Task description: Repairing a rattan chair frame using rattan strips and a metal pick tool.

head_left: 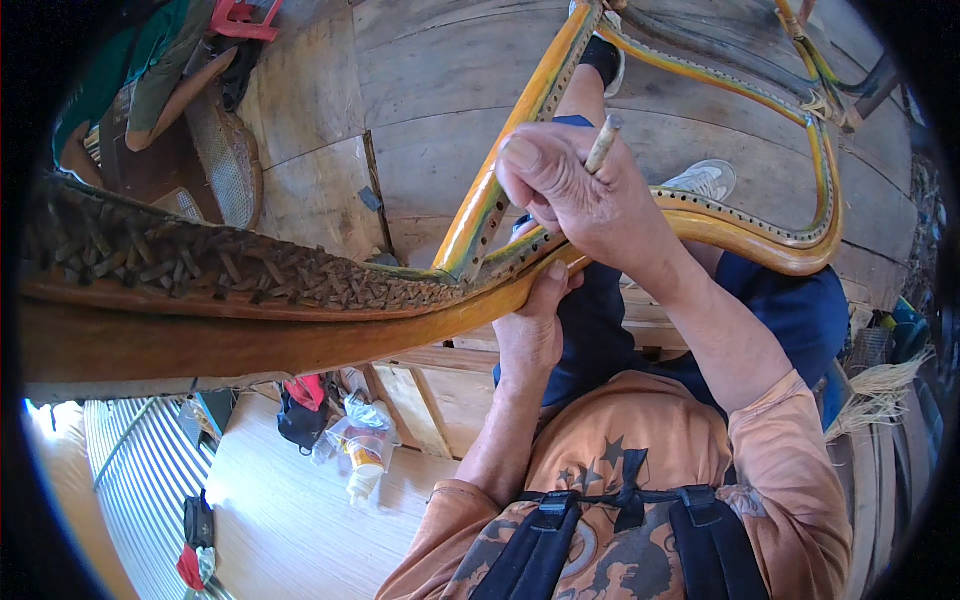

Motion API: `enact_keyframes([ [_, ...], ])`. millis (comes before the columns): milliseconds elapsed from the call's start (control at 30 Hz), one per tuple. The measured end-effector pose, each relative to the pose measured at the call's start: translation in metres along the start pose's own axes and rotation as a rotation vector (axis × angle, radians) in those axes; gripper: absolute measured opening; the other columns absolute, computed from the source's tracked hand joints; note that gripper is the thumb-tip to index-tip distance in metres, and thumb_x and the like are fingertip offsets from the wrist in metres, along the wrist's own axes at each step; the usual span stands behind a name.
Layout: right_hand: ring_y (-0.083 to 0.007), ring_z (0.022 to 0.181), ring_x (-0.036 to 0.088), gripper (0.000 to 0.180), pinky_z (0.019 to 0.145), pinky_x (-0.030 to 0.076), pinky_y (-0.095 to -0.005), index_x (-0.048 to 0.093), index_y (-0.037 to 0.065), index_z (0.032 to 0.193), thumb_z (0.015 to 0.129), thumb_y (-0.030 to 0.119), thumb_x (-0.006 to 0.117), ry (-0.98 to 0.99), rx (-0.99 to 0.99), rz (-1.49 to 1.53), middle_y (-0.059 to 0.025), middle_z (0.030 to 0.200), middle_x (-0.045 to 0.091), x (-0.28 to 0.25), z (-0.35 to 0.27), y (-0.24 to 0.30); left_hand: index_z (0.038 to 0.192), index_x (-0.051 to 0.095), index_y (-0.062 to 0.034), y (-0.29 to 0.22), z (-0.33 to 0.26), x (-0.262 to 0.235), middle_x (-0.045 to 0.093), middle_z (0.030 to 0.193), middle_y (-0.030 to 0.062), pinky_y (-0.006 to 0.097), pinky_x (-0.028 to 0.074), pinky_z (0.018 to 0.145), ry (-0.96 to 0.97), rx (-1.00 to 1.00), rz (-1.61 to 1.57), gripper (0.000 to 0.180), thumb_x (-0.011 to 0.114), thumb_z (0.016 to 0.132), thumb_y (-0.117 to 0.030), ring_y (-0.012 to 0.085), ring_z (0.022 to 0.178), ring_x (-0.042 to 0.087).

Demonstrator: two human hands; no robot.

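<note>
A curved, varnished wooden furniture frame (770,262) lies across my lap, with rows of small holes along its rails. Close-set dark woven strips (180,262) cover the rail at the left. My left hand (532,325) grips the lower rail from the near side, thumb pressed against its edge. Above the joint of the rails, my right hand (590,195) is closed around a short round wooden stick (603,145). One end of the stick sticks up past my fist; its other end is hidden by the hand, close to the holed rail.
At the upper left another person's legs (165,70) are beside a woven cane panel (225,160). Below the frame, a plastic bag with a white bottle (365,455) and a dark bag (300,420) lie on the pale floor. Loose fibres (880,385) stick out at the right.
</note>
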State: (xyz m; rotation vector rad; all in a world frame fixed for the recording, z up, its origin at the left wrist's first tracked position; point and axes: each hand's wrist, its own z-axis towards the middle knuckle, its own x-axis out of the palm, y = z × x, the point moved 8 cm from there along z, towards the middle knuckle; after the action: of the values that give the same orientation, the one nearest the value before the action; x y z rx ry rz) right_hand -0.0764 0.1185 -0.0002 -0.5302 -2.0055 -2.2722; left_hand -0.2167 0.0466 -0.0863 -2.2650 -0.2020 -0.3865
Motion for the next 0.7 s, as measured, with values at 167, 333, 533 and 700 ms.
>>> enact_keyframes([
  [167, -0.0035, 0.045, 0.03, 0.042, 0.042, 0.023, -0.019, 0.042, 0.006, 0.067, 0.093, 0.04, 0.043, -0.133, 0.176, 0.237, 0.0034, 0.056, 0.033, -0.021, -0.013, -0.023, 0.125, 0.041, -0.0045, 0.001, 0.002, -0.001, 0.054, 0.113, 0.009, 0.035, 0.049, 0.077, -0.024, -0.001, 0.086, 0.055, 0.066, 0.077, -0.015, 0.0206, 0.099, 0.055],
  [333, -0.0044, 0.04, 0.024, 0.039, 0.037, 0.02, -0.0195, 0.042, 0.009, 0.069, 0.091, 0.04, 0.047, -0.299, 0.22, 0.385, 0.0052, 0.051, 0.027, -0.028, -0.01, -0.031, 0.126, 0.041, -0.0051, 0.003, 0.003, -0.003, 0.053, 0.113, 0.0092, 0.034, 0.05, 0.075, -0.03, -0.006, 0.081, 0.057, 0.066, 0.077, -0.015, 0.0204, 0.098, 0.055],
  [533, -0.0046, 0.037, 0.022, 0.039, 0.036, 0.017, -0.0204, 0.043, 0.01, 0.069, 0.09, 0.042, 0.047, -0.432, 0.393, 0.501, 0.0059, 0.047, 0.021, -0.041, -0.005, -0.046, 0.127, 0.04, -0.0054, 0.004, 0.003, -0.001, 0.052, 0.114, 0.0092, 0.033, 0.05, 0.074, -0.024, -0.026, 0.107, 0.054, 0.064, 0.079, -0.013, 0.0201, 0.098, 0.055],
  [700, -0.0049, 0.037, 0.024, 0.042, 0.037, 0.019, -0.0208, 0.046, 0.007, 0.068, 0.089, 0.044, 0.047, -0.25, 0.131, 0.389, 0.0055, 0.046, 0.025, -0.036, 0.009, 0.026, 0.127, 0.04, -0.0055, -0.004, 0.001, -0.001, 0.052, 0.114, 0.0096, 0.033, 0.051, 0.072, -0.017, 0.011, 0.102, 0.054, 0.063, 0.079, -0.012, 0.0199, 0.098, 0.055],
])
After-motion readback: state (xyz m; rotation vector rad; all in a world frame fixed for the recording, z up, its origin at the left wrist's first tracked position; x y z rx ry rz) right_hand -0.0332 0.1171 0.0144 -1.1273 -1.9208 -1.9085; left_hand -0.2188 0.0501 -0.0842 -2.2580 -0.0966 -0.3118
